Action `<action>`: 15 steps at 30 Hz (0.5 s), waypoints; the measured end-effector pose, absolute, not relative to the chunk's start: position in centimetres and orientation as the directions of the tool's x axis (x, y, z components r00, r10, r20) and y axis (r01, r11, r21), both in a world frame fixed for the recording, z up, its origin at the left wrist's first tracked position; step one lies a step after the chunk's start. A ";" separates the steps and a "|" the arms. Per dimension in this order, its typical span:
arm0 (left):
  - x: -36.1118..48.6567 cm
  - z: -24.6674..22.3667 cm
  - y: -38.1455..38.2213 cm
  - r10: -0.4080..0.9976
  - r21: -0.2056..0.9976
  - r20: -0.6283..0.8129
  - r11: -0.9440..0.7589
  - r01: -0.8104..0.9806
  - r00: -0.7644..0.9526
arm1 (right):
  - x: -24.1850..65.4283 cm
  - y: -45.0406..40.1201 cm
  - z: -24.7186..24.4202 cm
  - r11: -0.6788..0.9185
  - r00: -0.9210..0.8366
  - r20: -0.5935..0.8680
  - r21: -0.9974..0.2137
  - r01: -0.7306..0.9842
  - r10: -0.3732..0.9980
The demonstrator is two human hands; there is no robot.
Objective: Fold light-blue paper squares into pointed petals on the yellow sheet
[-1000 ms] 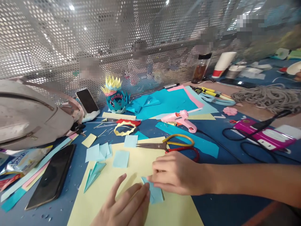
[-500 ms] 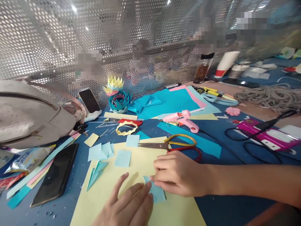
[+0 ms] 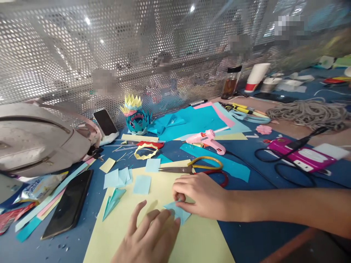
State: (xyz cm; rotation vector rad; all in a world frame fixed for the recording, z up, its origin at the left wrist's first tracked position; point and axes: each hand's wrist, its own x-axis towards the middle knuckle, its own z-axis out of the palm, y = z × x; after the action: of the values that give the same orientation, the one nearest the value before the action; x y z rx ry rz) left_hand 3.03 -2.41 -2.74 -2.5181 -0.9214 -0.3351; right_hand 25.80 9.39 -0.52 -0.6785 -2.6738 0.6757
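A small light-blue paper piece (image 3: 182,214) lies on the large pale yellow sheet (image 3: 192,243), partly hidden by both hands. My right hand (image 3: 194,195) has its fingers curled, thumb and fingertips pressed on the paper's upper part. My left hand (image 3: 150,232) reaches in from below with its fingers apart, a fingertip at the paper's lower left edge. Scissors (image 3: 189,168) with one yellow and one red handle lie just beyond my right hand. Light-blue squares (image 3: 142,184) and a folded teal piece (image 3: 112,204) rest to the left.
A pink glue gun (image 3: 207,139) lies behind the scissors, its cord running right. Paper crowns (image 3: 137,118) and blue sheets (image 3: 189,118) are farther back. A black phone (image 3: 68,204) and a bag (image 3: 35,135) are left; a magenta power strip (image 3: 301,155) is right.
The light-blue piece has turned and now shows a pointed corner at the upper left. My right hand has shifted slightly left, and my left hand's fingers have spread a little. The view has shifted slightly.
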 end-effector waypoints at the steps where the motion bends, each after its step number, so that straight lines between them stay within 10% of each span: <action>1: 3.2 -2.8 -2.5 0.559 -0.308 0.370 -0.680 0.665 0.742 | 25.8 9.4 -0.6 0.782 -0.841 0.188 -0.510 0.359 0.508; 15: 2.8 -3.0 -2.9 0.573 -0.306 0.430 -0.635 0.710 0.698 | 25.8 9.6 -1.8 0.984 -0.829 0.530 -0.093 0.153 0.179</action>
State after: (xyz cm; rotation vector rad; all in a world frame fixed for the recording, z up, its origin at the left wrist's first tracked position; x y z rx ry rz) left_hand 2.84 -2.89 -3.02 -2.4528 -0.9889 -0.4062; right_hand 25.78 9.57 -1.78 -0.2328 -2.5638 0.0625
